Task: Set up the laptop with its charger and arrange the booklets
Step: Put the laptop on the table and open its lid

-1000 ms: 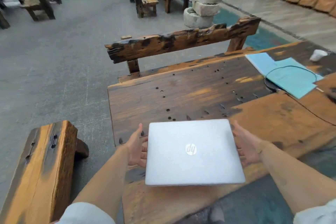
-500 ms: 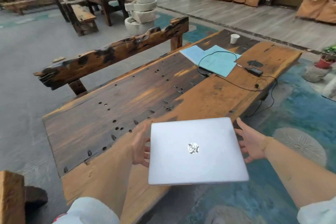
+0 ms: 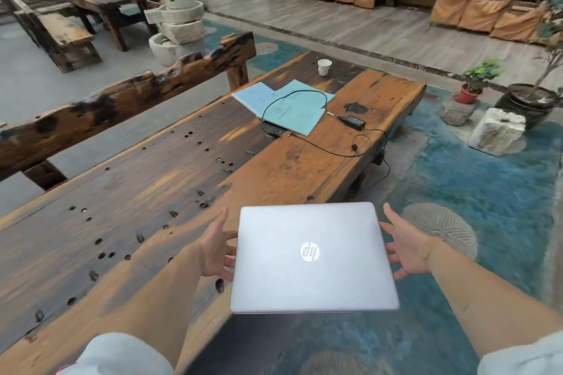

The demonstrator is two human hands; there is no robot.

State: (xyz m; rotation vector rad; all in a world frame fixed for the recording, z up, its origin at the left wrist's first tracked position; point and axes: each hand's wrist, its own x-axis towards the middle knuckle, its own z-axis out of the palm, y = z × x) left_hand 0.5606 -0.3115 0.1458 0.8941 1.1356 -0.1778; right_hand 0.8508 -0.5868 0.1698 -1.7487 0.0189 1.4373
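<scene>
A closed silver laptop (image 3: 313,256) hangs in the air beside the near right edge of the long wooden table (image 3: 146,192). My left hand (image 3: 216,248) grips its left side and my right hand (image 3: 405,248) its right side. Far along the table lie light blue booklets (image 3: 286,105), overlapping each other. A black charger brick (image 3: 352,122) rests just right of them, and its thin black cable (image 3: 292,94) loops over the booklets and trails off the table's right edge.
A white paper cup (image 3: 324,66) stands at the table's far end. A rough wooden bench (image 3: 128,97) runs along the table's left side. To the right, on the blue floor, are a white rock (image 3: 498,130), a red potted plant (image 3: 470,91) and a large black pot (image 3: 531,102).
The view has swung right and forward along the table; the booklets and charger have come closer. The laptop, held in both hands, now hangs over the table's right edge instead of its near end.
</scene>
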